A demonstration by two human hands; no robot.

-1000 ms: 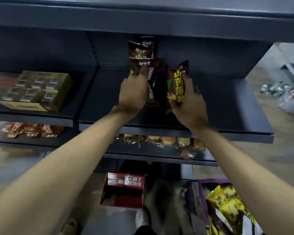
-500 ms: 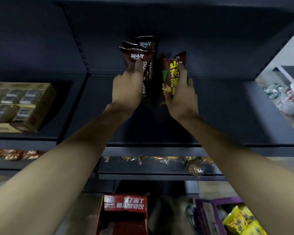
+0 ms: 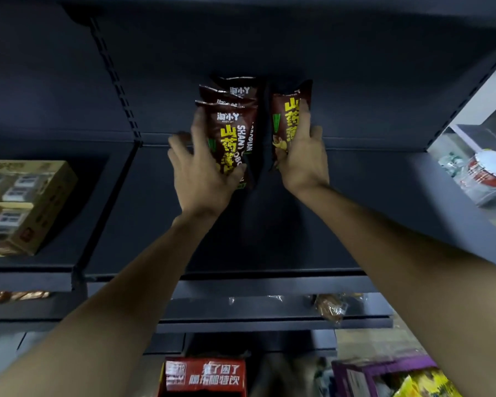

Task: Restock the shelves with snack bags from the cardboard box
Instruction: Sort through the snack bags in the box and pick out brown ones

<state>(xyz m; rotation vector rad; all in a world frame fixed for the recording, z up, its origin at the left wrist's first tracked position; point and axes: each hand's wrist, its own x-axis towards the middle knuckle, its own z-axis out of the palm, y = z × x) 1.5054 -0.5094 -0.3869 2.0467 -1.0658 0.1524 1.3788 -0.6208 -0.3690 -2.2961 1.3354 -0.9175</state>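
Bags had gone deeper than a second earlier: I saw the stacked bags [image 3: 232,133] standing at the back of the shelf [image 3: 384,210], toward 12 o'clock, the left hand [image 3: 201,173] clasping the front one between thumb and splayed fingers. The right hand [image 3: 301,159] gripped a single bag [image 3: 284,118] at their 3 o'clock; placement looked nearly finished.
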